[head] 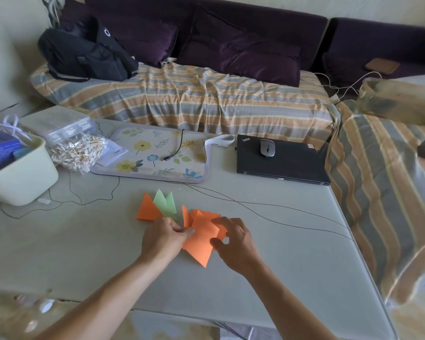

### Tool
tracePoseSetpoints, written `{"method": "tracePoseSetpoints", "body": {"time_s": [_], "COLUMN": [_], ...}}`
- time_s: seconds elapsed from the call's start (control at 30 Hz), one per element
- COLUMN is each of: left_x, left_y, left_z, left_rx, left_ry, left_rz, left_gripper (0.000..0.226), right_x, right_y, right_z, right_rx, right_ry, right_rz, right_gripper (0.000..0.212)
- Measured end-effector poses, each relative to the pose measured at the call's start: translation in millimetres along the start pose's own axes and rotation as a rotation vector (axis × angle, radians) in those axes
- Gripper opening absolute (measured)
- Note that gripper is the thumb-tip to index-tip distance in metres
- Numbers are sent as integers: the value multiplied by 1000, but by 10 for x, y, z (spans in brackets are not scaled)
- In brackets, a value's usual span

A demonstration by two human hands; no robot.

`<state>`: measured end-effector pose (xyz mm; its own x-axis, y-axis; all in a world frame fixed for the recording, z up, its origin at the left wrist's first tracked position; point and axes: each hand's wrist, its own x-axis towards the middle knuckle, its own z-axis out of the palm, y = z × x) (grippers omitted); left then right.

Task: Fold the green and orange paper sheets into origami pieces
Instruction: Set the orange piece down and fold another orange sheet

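Beside the finished carrot [157, 207], my left hand [166, 238] pinches the half-folded orange sheet [201, 239]; my right hand [233, 241], loosely open, touches it.

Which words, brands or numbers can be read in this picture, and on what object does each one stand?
"ThinkPad": on the lid corner of the closed black laptop.
White logo on the black backpack: only partly visible, unreadable.
Print on the blue box, paper slip and clear plastic box: too small.
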<state>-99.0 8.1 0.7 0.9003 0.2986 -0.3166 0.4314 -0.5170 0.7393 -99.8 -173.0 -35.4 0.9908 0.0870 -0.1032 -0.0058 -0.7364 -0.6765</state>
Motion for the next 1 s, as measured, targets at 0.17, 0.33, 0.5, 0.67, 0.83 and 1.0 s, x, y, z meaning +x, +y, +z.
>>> {"method": "tracePoseSetpoints", "body": {"time_s": [0.17,0.33,0.5,0.67,0.83,1.0], "left_x": [-2,39,32,-25,-61,-92], "left_y": [-3,16,69,134,176,186], "left_z": [4,-29,-28,19,11,65], "left_rx": [33,21,-230,-471,-468,-419], "left_ry": [31,95,-9,-186,-275,-357], "left_rz": [5,21,5,-100,-124,-106], "left_gripper": [34,13,17,17,12,8], "right_x": [-67,-45,-13,55,42,9], "right_y": [-52,46,84,-132,-284,-217], "right_z": [135,148,143,-70,-290,-294], "right_rx": [-164,-332,-198,298,701,504], "right_ry": [-219,-242,-157,73,132,255], "right_rz": [-181,-102,-69,210,335,276], "right_gripper": [44,42,32,34,27,3]}}
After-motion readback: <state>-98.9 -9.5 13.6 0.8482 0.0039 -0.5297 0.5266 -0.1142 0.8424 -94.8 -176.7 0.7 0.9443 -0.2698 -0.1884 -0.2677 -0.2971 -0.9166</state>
